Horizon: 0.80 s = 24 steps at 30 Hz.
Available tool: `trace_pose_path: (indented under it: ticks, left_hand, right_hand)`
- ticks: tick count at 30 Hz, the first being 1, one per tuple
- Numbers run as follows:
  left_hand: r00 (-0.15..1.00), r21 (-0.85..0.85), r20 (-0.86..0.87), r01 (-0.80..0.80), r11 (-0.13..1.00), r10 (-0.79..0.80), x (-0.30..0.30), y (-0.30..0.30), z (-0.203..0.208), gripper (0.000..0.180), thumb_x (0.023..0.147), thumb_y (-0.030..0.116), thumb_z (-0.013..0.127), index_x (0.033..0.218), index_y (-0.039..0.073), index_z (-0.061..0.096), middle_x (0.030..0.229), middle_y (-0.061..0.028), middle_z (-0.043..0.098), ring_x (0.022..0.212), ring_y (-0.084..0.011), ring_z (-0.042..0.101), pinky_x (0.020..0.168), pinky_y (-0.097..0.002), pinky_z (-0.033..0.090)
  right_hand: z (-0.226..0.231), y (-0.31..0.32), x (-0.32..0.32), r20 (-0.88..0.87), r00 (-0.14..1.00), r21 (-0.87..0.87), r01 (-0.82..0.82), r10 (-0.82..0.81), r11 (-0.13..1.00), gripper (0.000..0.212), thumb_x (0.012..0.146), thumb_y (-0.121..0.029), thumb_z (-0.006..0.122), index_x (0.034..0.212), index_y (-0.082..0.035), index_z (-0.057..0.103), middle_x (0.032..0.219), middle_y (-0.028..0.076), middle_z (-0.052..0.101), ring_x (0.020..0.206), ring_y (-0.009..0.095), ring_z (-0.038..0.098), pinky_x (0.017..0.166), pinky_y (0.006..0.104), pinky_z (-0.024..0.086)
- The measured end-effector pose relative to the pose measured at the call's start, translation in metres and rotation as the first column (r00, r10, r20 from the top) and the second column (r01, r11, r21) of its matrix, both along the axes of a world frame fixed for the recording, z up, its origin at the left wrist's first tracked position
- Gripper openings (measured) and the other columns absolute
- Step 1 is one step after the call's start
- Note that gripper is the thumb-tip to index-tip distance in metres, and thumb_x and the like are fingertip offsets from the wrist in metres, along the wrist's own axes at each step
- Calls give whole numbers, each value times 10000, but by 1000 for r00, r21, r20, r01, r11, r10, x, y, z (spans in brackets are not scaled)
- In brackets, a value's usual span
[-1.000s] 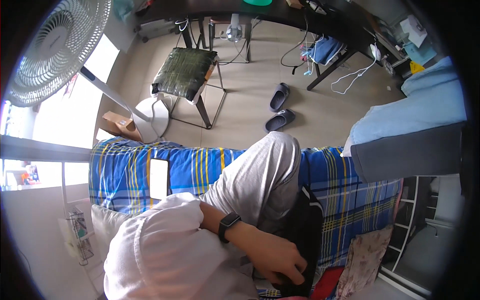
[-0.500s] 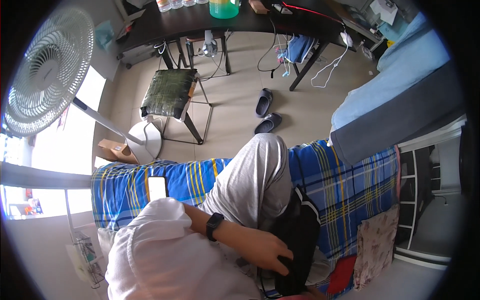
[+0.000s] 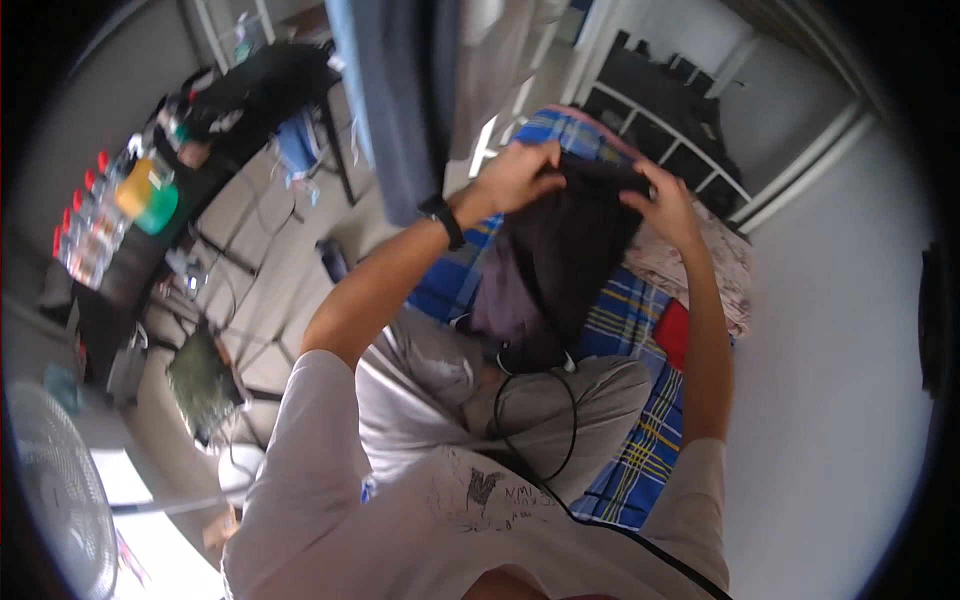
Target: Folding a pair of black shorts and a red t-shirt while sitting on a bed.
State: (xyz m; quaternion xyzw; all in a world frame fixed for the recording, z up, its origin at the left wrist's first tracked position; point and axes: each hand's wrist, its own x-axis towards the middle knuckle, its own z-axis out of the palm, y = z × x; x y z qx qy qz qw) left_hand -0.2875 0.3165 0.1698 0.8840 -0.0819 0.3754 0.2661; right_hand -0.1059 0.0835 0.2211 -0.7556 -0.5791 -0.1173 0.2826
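A dark garment (image 3: 545, 255), nearly black with a purplish sheen, lies spread in front of my crossed legs on the bed; its exact kind is not plain. My left hand (image 3: 520, 177), with a black band on the wrist, pinches its far left corner. Across from it, my right hand (image 3: 670, 205) is closed on the far right corner, thumb toward the cloth. Between both hands the far edge is stretched. The garment's near end reaches my shins, where small white bits show. A black cable (image 3: 577, 420) loops over my lap.
Under me is a blue plaid bedsheet (image 3: 610, 325). To the right lie a red cloth (image 3: 672, 335) and a floral pillow (image 3: 690, 255), beside a white wall (image 3: 810, 350). Clothes (image 3: 400, 100) hang ahead. Left stand a dark table (image 3: 265, 85) with bottles, a stool (image 3: 203, 385) and a fan (image 3: 55, 490).
My view has swung to the right. Earlier the dark garment was bunched by my knee under my left hand; now it lies spread, with both hands at its far corners.
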Motion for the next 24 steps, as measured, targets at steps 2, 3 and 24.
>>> trace_pose_path:
  ticks: [2,3,24]
  left_hand:
    - [991,106,8,-132,986,132,17,-2,68,311,915,337,687,1022,99,517,873,-218,666,850,-481,617,715,-527,498]
    - [983,168,57,-182,969,175,31,-11,101,308,930,343,666,1046,102,513,886,-219,669,862,-484,612,723,-539,500]
    - [833,311,-549,133,941,63,-84,-83,-221,436,685,-47,661,1104,66,622,976,-148,664,953,-364,632,855,-473,505]
  right_hand:
    - [46,6,-2,190,975,241,68,-116,968,423,797,-293,806,1125,-94,628,874,157,684,797,405,637,712,410,513]
    - [74,-5,-1,217,958,320,113,-189,940,392,809,-289,793,1104,-88,630,905,151,691,805,397,647,715,415,517]
    - [-287,-78,-123,-86,992,-352,54,-90,934,300,737,-77,694,1025,-116,620,945,139,647,946,355,641,757,477,525]
